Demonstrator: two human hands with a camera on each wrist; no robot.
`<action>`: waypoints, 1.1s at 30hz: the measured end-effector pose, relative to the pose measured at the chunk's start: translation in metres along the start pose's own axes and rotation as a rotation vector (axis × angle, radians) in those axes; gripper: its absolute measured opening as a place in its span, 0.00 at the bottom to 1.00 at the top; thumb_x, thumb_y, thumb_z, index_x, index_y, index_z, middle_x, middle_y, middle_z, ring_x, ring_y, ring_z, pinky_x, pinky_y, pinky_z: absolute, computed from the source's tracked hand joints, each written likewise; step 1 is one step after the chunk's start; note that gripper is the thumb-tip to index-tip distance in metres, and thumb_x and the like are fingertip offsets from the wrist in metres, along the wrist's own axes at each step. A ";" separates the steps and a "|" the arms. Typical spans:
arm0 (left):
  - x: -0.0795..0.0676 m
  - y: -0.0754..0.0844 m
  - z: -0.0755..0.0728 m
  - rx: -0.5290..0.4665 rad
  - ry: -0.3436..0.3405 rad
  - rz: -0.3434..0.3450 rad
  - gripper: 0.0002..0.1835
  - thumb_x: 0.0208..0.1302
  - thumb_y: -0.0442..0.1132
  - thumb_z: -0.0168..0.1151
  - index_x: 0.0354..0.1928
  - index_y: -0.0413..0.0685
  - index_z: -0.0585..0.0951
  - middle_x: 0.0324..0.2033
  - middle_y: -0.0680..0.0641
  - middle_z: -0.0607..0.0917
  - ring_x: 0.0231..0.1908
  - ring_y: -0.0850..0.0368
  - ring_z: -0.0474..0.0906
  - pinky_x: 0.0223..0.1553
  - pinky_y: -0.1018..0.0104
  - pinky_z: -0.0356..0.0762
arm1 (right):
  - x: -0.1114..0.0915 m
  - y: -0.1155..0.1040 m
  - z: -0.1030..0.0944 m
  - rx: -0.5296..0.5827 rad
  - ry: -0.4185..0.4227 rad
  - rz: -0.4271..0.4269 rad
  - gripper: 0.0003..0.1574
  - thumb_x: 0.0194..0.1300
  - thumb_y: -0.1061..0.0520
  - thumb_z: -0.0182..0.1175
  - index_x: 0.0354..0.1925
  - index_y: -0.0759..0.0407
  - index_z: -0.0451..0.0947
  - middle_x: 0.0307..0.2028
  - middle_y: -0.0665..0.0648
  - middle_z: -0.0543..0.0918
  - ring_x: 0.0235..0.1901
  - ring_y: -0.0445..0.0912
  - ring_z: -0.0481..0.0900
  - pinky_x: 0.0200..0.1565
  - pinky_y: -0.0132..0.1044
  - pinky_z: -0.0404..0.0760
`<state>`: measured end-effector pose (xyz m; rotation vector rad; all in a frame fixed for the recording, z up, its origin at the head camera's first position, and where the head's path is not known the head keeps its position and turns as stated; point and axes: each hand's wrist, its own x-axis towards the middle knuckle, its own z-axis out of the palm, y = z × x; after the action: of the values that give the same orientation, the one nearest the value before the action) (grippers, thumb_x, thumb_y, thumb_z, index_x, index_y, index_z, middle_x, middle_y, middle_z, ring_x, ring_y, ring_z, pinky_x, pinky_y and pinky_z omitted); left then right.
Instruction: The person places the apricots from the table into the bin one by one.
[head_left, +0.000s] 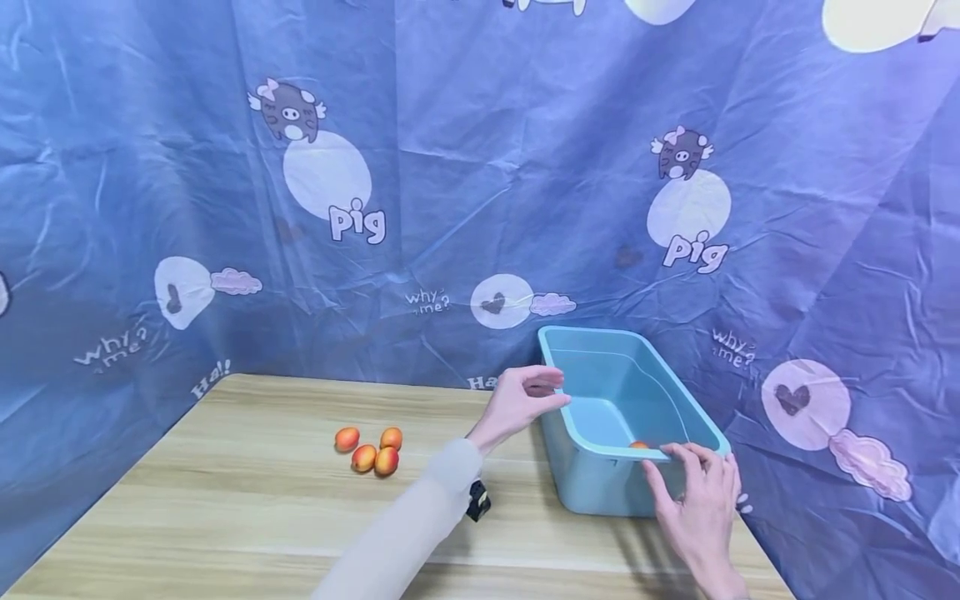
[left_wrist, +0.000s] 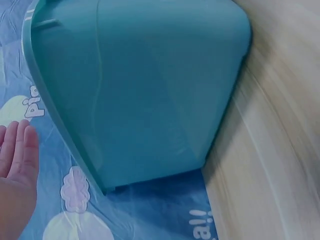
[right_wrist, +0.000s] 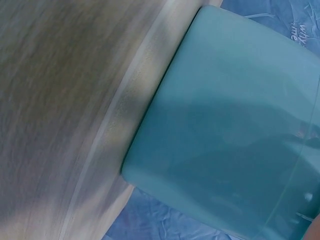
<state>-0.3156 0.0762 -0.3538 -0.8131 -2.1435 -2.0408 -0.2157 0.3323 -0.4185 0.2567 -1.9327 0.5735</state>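
Note:
A blue-green plastic bin [head_left: 637, 487] stands upright at the right of the table. My right hand [head_left: 697, 508] grips its near rim by the right corner, fingers over the edge and thumb outside. Only a sliver of that hand shows in the right wrist view. By the bin's left rim hovers my left hand [head_left: 519, 407], empty, fingers gently bent; the left wrist view shows it apart from the bin wall [left_wrist: 145, 95]. Inside the bin, an orange fruit [head_left: 639, 445] peeks above the near rim. Several small orange-red fruits [head_left: 364, 457] lie grouped left of the left hand.
The wooden table [head_left: 247, 508] carries the bin and the loose fruits. Behind it and along its right side hangs a blue printed cloth [head_left: 465, 192], close to the bin. A small black device [head_left: 477, 500] is worn on the left wrist.

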 end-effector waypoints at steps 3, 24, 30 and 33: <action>-0.006 0.000 -0.010 -0.037 0.002 0.001 0.22 0.55 0.38 0.74 0.52 0.43 0.83 0.48 0.40 0.87 0.47 0.47 0.85 0.48 0.68 0.81 | -0.001 0.001 -0.001 -0.012 -0.026 0.012 0.41 0.65 0.28 0.53 0.41 0.65 0.79 0.42 0.72 0.73 0.45 0.66 0.65 0.71 0.61 0.44; -0.051 -0.017 -0.082 -0.011 0.011 -0.099 0.19 0.58 0.35 0.71 0.52 0.39 0.83 0.49 0.37 0.86 0.46 0.54 0.86 0.48 0.67 0.82 | 0.000 0.002 0.002 0.005 0.026 -0.017 0.40 0.63 0.27 0.55 0.40 0.64 0.80 0.41 0.70 0.74 0.44 0.65 0.66 0.71 0.58 0.46; -0.059 -0.026 -0.103 0.031 0.059 -0.122 0.20 0.57 0.36 0.72 0.52 0.39 0.83 0.50 0.35 0.85 0.44 0.58 0.85 0.47 0.70 0.81 | -0.001 0.001 0.000 -0.004 0.016 -0.009 0.40 0.64 0.28 0.55 0.40 0.65 0.80 0.41 0.70 0.73 0.44 0.65 0.66 0.71 0.59 0.46; -0.063 -0.028 -0.113 0.028 0.090 -0.152 0.20 0.58 0.36 0.71 0.53 0.39 0.82 0.50 0.36 0.85 0.44 0.59 0.85 0.47 0.70 0.81 | -0.001 0.001 0.000 -0.013 -0.007 -0.003 0.40 0.65 0.28 0.54 0.40 0.65 0.79 0.41 0.71 0.73 0.44 0.66 0.65 0.70 0.60 0.46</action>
<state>-0.3073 -0.0502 -0.3917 -0.5603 -2.2412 -2.0678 -0.2155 0.3330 -0.4197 0.2539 -1.9417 0.5581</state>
